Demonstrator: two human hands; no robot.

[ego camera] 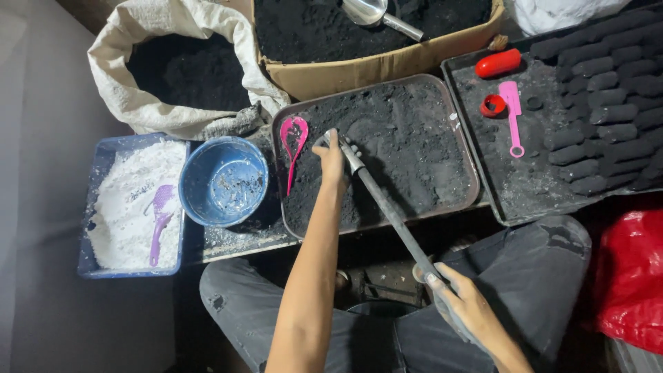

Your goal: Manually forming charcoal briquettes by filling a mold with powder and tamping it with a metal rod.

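Black powder under our hands, a long dark metal rod (390, 211) held at both ends.

Our left hand (333, 157) clamps the rod's upper end over the rectangular metal tray of black powder (464, 131); our right hand (464, 304) grips its lower end above our lap. A pink plastic spoon (293, 141) lies just beside the left hand.

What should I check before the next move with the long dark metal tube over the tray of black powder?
1. Left hand on the top end of the long dark metal tube: ok.
2. Right hand grips the lower end: ok.
3. Tube tip over the rounded metal tray of black powder: ok.
4. Pink slotted spoon lies in the tray, close beside the left hand: not ok.
5. Tube filled inside: cannot tell.
6. Blue plastic bowl apart from the tube: ok.
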